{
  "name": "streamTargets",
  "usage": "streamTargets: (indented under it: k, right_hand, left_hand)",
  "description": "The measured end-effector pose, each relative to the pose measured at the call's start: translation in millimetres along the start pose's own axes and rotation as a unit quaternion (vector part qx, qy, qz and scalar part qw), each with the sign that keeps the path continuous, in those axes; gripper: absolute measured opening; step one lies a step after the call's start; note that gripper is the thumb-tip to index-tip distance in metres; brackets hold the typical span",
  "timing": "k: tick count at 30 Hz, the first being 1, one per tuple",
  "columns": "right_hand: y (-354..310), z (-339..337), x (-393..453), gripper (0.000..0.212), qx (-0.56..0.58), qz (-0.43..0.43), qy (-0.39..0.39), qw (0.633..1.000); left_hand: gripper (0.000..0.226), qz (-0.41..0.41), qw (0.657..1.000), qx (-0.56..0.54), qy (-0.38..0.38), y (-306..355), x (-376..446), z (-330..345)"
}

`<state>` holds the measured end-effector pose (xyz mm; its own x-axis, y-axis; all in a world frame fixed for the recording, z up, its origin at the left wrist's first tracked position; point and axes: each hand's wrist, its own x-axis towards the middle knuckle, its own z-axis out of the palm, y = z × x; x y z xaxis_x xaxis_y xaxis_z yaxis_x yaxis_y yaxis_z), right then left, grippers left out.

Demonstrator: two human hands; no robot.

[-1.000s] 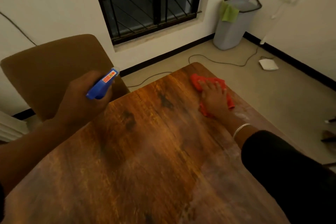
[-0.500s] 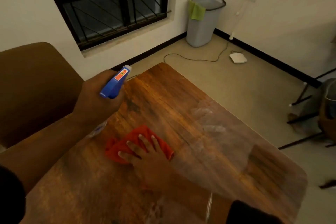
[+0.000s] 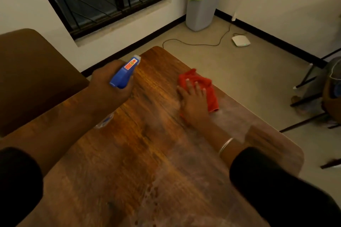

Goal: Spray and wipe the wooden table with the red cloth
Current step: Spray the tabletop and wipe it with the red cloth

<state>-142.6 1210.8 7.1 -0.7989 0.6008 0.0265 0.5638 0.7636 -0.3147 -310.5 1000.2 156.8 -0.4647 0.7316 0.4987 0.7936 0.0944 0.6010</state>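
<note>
The wooden table (image 3: 144,153) fills the lower part of the view, with a pale wet film along its right side. My right hand (image 3: 193,101) lies flat with straight fingers on the red cloth (image 3: 200,84) near the table's far right edge. My left hand (image 3: 108,86) grips a spray bottle with a blue head (image 3: 124,74) above the table's far left part, nozzle pointing away. The bottle's clear body shows below my wrist.
A brown chair back (image 3: 33,72) stands at the table's left. On the floor beyond are a grey bin (image 3: 203,2) with a green cloth, a cable, and a white device (image 3: 240,40). Black metal legs and a bag (image 3: 332,86) are at the right.
My right hand has swept the red cloth from the table's left middle back toward the far right edge. My left hand kept the spray bottle raised.
</note>
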Motion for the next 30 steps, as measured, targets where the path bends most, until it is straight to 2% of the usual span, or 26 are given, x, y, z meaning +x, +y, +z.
streamTargets:
  k: [2,4,7,10,14,17,19,23,27,30]
  right_hand:
    - [-53.5,22.1,-46.3,0.070,0.015,-0.115,-0.032,0.993]
    - [-91.7,33.1,-89.9,0.069,0.018,-0.199,-0.066,0.978]
    - [-85.7,24.2,-85.4,0.061,-0.003,-0.227,-0.030,0.973]
    - [-24.1,-3.7,-35.6,0.060,-0.005,-0.133,0.008,0.991]
    - [71.1,-31.2,24.9,0.053,-0.041,0.080,0.042,0.995]
    - [68.3,-22.3,30.7,0.054,-0.042,0.139,0.051,0.988]
    - [35.1,-10.4,14.5,0.057,-0.037,0.118,0.049,0.991]
    - [-75.0,17.1,-53.5,0.073,0.004,0.003,-0.009,1.000]
    - [-200.0,59.9,-159.2,0.063,0.035,-0.102,-0.052,0.993]
    - [-251.6,101.2,-232.3,0.052,0.007,-0.195,-0.067,0.978]
  left_hand:
    - [0.024,0.024,1.000,-0.003,-0.004,8.1,4.2,11.1]
    - [0.017,0.033,0.999,-0.005,-0.004,13.5,6.9,22.4]
    - [0.023,0.022,1.000,-0.012,-0.013,21.4,9.3,29.9]
    - [0.030,0.030,0.999,-0.029,-0.021,26.3,10.2,26.4]
    - [0.038,0.022,0.999,-0.017,-0.022,20.9,1.3,14.4]
    - [0.034,0.023,0.999,-0.015,-0.018,18.4,-10.5,4.1]
    - [0.033,0.021,0.999,-0.020,-0.020,20.0,-17.9,-2.4]
    - [0.029,-0.004,1.000,-0.012,-0.028,17.2,-31.9,-16.0]
    - [0.035,-0.003,0.999,0.010,-0.039,16.4,-44.1,-34.3]
    - [0.032,-0.002,0.999,-0.005,-0.052,24.2,-55.2,-51.5]
